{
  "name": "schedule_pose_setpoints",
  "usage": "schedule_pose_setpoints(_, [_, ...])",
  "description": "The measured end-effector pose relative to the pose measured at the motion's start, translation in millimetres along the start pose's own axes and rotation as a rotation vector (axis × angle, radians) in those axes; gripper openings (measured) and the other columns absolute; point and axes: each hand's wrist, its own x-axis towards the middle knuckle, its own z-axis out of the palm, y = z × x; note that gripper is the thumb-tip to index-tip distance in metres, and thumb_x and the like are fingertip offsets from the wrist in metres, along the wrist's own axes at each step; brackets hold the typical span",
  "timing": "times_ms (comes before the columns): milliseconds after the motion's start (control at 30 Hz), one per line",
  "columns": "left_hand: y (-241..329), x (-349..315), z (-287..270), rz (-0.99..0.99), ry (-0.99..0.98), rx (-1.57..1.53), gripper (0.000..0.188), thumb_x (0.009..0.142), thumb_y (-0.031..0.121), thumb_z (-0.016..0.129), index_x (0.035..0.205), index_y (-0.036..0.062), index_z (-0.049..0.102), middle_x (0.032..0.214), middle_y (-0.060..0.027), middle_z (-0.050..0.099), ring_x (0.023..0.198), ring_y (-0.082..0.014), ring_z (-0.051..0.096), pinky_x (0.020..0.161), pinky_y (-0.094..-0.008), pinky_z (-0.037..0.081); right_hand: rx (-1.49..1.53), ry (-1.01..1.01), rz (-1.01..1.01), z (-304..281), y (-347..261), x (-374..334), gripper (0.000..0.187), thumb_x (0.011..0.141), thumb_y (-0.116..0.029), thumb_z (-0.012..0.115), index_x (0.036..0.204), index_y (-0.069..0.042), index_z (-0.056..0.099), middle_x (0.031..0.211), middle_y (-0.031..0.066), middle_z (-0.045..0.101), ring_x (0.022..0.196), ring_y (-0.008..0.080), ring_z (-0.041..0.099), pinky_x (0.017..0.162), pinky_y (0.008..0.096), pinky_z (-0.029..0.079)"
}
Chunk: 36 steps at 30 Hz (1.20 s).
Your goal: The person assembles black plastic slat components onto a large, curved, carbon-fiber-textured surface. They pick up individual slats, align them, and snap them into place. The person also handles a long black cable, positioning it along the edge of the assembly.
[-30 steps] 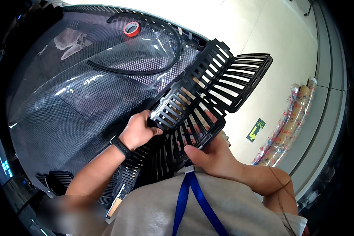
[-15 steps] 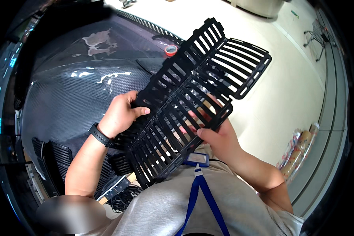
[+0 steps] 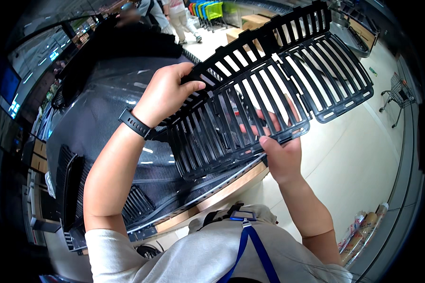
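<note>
Raised black slatted panel (image 3: 264, 65) higher since half a second ago, now over dark textured surface (image 3: 109, 115) and pale floor (image 3: 347, 160). Gripping it upper left with left hand (image 3: 170, 89), at lower edge with right hand (image 3: 283, 153). Reddish markings on wrapped rolls (image 3: 361, 232), too small to read.

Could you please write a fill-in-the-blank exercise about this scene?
The left hand and right hand hold a slatted panel coloured ____.
A dark wristband circles the ____ wrist.
The hanging lanyard is ____.
A shopping cart stands toward the picture's ____ edge.
Missing words: black; left; blue; right.
</note>
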Motion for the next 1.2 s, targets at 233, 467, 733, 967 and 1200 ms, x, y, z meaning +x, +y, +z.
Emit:
schedule_pose_setpoints(233, [12,47,-7,0.216,0.216,0.068,0.021,0.074,0.009,0.073,0.086,-0.0029,0.061,0.071,-0.0039,0.054,0.065,-0.0094,0.049,0.059,-0.0244,0.041,-0.387,-0.130,-0.228,-7,8,6,0.079,0.081,0.011,0.047,0.143,-0.009,0.002,0.131,0.0183,0.038,0.118,0.0285,0.047,0.099,0.0376,0.040])
schedule_pose_setpoints(467, [14,63,-11,0.541,0.378,0.259,0.018,0.064,0.001,0.072,0.080,0.0085,0.070,0.080,-0.0045,0.062,0.081,-0.0228,0.056,0.072,-0.0321,0.047,-1.217,-0.164,-0.379,-18,22,-13,0.047,0.083,-0.024,0.060,0.124,-0.003,0.049,0.117,0.0159,0.055,0.109,0.0279,0.054,0.094,0.0418,0.042])
schedule_pose_setpoints(733, [-9,40,-13,0.597,0.338,0.243,0.016,0.068,0.002,0.070,0.083,0.0091,0.068,0.074,-0.0051,0.065,0.073,-0.0219,0.060,0.070,-0.0326,0.047,-1.598,-0.059,-0.491,-1,-1,-32,0.040,0.077,-0.026,0.064,0.112,-0.008,0.060,0.102,0.0123,0.063,0.096,0.0262,0.060,0.086,0.0392,0.046])
schedule_pose_setpoints(967, [-9,-1,-43,0.623,0.252,0.251,0.009,0.077,0.010,0.065,0.086,0.0061,0.064,0.076,-0.0093,0.063,0.075,-0.0272,0.060,0.071,-0.0367,0.046,-0.453,-0.119,0.110,-6,-13,-41,0.061,0.077,0.004,0.052,0.134,0.000,0.031,0.110,0.0160,0.059,0.078,0.0205,0.063,0.071,0.0294,0.053])
schedule_pose_setpoints(1200, [22,-49,-62,0.477,0.261,0.265,0.014,0.082,0.013,0.061,0.090,0.0034,0.056,0.072,-0.0153,0.060,0.067,-0.0329,0.060,0.060,-0.0377,0.047,0.001,0.088,-0.087,23,-11,-47,0.058,0.082,0.001,0.048,0.137,0.000,0.030,0.115,0.0181,0.055,0.105,0.0248,0.057,0.087,0.0374,0.050])
